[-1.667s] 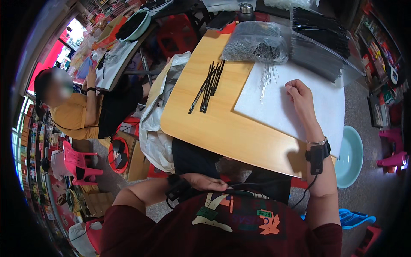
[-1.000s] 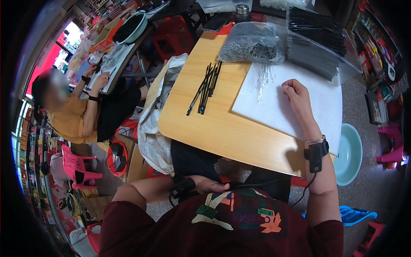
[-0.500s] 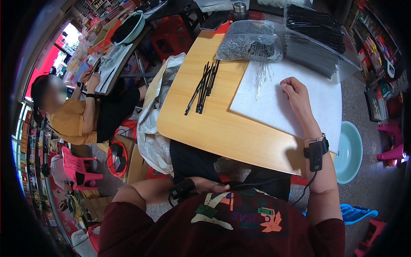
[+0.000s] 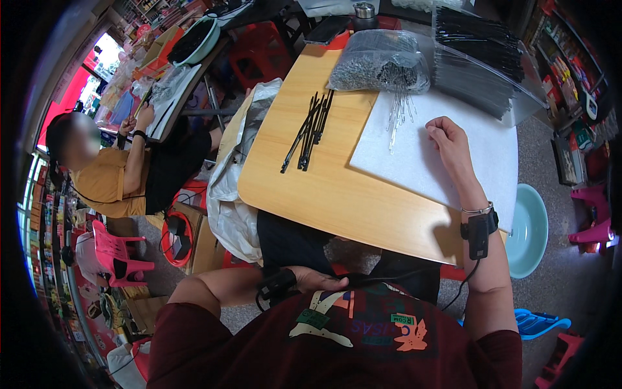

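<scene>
Sheet [image 4: 405, 165] lies under my right grip [image 4: 449, 141], curled together near the wires [image 4: 394, 123]; I cannot tell whether my left grip [image 4: 317, 279] is closed.

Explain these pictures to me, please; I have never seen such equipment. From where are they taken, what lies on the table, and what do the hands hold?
There is no robot: you see a person's right hand and left hand, bare, with a black device on each wrist. Every picture comes from one camera worn on the head, looking down; its wide lens bends straight edges. On the table lie black sticks, a white sheet and a clear bag, with thin wires sticking out of it. The right hand is curled over the sheet; no object shows in it. The left hand is off the table; whether it holds anything is unclear.
</scene>
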Available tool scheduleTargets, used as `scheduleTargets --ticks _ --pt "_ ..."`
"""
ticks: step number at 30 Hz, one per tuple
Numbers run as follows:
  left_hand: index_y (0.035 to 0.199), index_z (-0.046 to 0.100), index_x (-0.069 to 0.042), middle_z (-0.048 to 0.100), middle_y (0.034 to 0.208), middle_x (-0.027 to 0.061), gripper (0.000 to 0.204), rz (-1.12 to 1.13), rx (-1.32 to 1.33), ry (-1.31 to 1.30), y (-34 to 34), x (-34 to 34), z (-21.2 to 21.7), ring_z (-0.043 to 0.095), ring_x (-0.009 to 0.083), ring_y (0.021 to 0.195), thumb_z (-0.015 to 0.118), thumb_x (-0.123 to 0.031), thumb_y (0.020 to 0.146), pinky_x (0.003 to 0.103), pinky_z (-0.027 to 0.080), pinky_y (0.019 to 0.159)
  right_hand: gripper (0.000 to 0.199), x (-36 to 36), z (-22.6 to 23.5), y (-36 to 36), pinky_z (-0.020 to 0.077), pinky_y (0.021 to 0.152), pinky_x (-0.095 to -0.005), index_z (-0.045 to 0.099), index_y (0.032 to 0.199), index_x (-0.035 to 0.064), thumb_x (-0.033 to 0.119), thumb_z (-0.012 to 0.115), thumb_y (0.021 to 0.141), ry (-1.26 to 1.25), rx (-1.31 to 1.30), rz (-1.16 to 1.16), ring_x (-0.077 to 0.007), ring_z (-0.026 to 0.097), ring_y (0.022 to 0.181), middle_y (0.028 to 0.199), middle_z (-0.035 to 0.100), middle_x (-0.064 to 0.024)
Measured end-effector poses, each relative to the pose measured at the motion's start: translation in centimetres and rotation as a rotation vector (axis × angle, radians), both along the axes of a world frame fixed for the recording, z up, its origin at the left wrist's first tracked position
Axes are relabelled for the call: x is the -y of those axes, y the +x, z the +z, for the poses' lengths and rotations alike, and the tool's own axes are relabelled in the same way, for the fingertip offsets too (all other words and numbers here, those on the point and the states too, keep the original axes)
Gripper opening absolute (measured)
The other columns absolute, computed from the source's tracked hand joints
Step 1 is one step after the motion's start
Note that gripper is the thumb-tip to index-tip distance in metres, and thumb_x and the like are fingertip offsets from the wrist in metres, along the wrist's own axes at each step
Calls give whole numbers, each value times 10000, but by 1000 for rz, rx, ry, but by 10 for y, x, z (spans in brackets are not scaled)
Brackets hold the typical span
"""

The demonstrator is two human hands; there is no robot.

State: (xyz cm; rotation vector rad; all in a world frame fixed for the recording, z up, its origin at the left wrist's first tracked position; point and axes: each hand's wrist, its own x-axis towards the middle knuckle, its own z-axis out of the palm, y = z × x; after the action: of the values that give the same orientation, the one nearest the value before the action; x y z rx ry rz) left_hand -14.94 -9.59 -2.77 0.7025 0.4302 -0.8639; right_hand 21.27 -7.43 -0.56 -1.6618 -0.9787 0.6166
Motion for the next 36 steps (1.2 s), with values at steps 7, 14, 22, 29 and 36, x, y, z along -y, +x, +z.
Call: scheduleTargets --ticks 7,14,22,29,36 --pt "1338 429 -43 526 1287 72 613 91 -127 131 1 2 -11 503 144 1148 429 -506 937 305 398 986 163 2 1 1 425 602 -228 627 905 7 128 528 859 3 -12 8 -77 504 644 719 583 -11" --pt "1214 545 -48 564 1180 42 397 353 215 238 -13 5 -71 526 114 1071 417 -345 984 270 421 933 164 0 2 -1 431 606 -231 627 910 8 128 527 860 1 28 1 -81 510 651 719 584 -13" --pt "1200 525 -85 486 1025 -45 346 76 273 348 2 13 -75 446 53 925 351 -304 996 222 375 824 159 2 0 2 430 611 -234 627 901 11 127 528 858 -5 34 -6 -83 501 643 718 583 -15" --pt "1223 485 -79 456 959 -92 375 110 246 115 2 13 -83 399 23 861 270 -303 1014 203 355 770 159 0 0 0 429 610 -233 629 904 13 129 529 859 -3 16 10 -81 501 641 717 584 -15" --pt "1247 459 -78 422 915 -93 351 68 166 148 9 7 -80 385 -19 807 456 -293 969 182 341 669 162 0 1 -1 423 600 -232 630 902 14 134 529 860 5 15 7 -80 502 637 709 581 -13"
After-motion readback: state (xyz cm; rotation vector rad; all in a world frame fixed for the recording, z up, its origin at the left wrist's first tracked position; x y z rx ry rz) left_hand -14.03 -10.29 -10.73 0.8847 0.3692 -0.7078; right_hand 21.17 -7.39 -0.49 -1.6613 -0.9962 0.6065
